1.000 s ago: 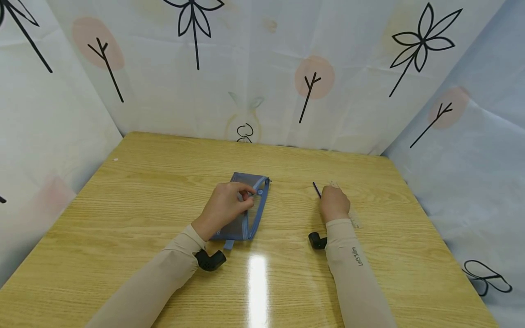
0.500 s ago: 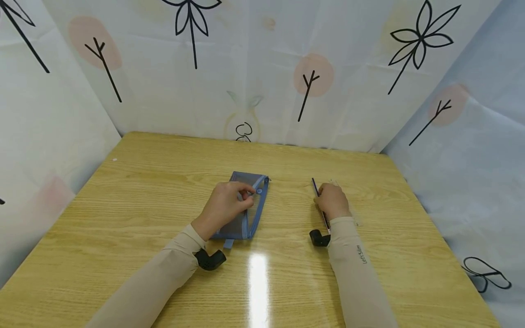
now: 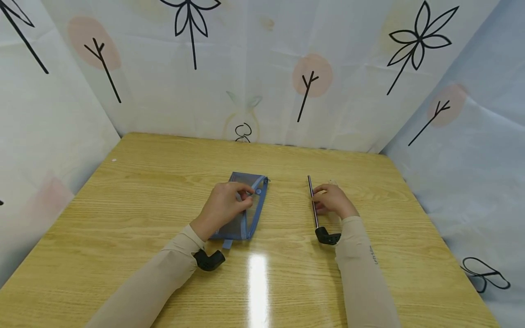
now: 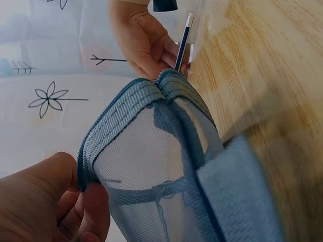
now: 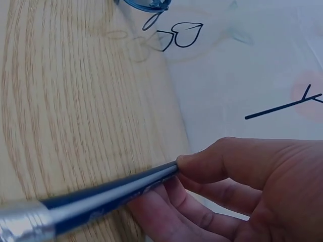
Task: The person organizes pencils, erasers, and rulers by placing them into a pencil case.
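Note:
A blue mesh zip pouch (image 3: 234, 226) lies on the table with its zip side gaping. My left hand (image 3: 224, 204) pinches the pouch's upper zip edge between thumb and finger. In the left wrist view the zip edge (image 4: 121, 113) stands raised, showing the sheer mesh inside. To the right, my right hand (image 3: 334, 200) holds a dark blue pencil (image 3: 310, 186) between thumb and fingers. Its white eraser end (image 4: 190, 19) shows in the left wrist view, and its metal band (image 5: 25, 222) is close to the right wrist camera.
Part of a clear ruler (image 3: 333, 182) shows on the table behind my right hand. A small white scrap (image 3: 114, 160) lies at the table's far left. Printed cloth walls (image 3: 262, 68) stand along the back and both sides of the wooden table (image 3: 164, 168).
My right hand has turned and shifted slightly left with the pencil, away from the ruler, so more of the pencil shows. My left hand keeps its pinch on the pouch.

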Tool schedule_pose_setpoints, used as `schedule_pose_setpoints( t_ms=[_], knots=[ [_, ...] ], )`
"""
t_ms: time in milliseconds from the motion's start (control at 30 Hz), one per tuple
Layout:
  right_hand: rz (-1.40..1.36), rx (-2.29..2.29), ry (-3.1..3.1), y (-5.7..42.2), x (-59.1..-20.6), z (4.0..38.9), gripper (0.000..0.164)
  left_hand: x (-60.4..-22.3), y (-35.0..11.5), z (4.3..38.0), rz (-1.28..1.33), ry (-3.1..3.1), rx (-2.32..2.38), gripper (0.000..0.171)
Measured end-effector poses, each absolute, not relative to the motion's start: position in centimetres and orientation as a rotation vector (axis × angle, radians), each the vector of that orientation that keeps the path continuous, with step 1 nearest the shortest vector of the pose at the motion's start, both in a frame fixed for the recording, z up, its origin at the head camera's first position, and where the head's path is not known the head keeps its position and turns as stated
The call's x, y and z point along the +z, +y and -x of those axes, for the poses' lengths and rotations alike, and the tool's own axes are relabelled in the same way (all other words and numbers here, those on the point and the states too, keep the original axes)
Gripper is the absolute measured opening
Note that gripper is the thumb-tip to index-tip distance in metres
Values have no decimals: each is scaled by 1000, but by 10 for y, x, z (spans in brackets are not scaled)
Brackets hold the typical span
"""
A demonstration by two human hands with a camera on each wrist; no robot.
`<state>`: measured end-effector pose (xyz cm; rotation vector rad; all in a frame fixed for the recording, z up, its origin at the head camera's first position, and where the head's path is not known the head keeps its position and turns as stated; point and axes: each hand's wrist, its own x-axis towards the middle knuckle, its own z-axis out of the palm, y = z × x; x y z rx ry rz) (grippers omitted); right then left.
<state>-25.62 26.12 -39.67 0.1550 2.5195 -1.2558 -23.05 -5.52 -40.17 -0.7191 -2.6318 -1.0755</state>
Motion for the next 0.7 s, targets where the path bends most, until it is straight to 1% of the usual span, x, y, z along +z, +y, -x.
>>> schedule_pose_setpoints(
  t_ms=[433,700],
  knots=[
    [-79,-1489,2256,258,-391,257,48,-399,-57,230,708,-2641,-1064,17],
    [-37,-1555,2151,254,-392,258,47,-399,-57,231,702,-2644,-1056,17]
  ],
)
